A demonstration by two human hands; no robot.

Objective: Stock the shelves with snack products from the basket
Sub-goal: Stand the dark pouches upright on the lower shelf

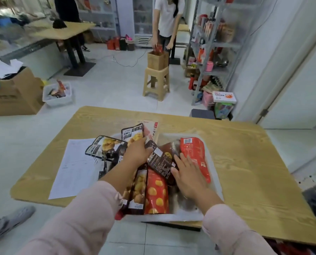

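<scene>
The left grip [137, 150] is curled loosely around the top edge of a dark snack packet [160, 161], fingers bent over it and thumb hidden, so how firmly it holds cannot be told. That arm reaches forward from a pale pink sleeve [91, 208], wrist nearly straight, forearm crossing above the other packets. The right grip [189, 174] lies flat and open, fingers spread, palm down, resting on the lower end of the same dark packet and touching the red packet [195, 155] just beside it; it holds nothing. Both hands are over the white basket [215, 173], which sits at the near edge of the wooden tabletop [245, 162] and is heaped with snack packets. A red packet with yellow dots [156, 194] stands between the forearms. A sheet of paper [74, 166] lies left of the basket. A metal shelf rack [214, 50] stands well apart, against the far right wall.
</scene>
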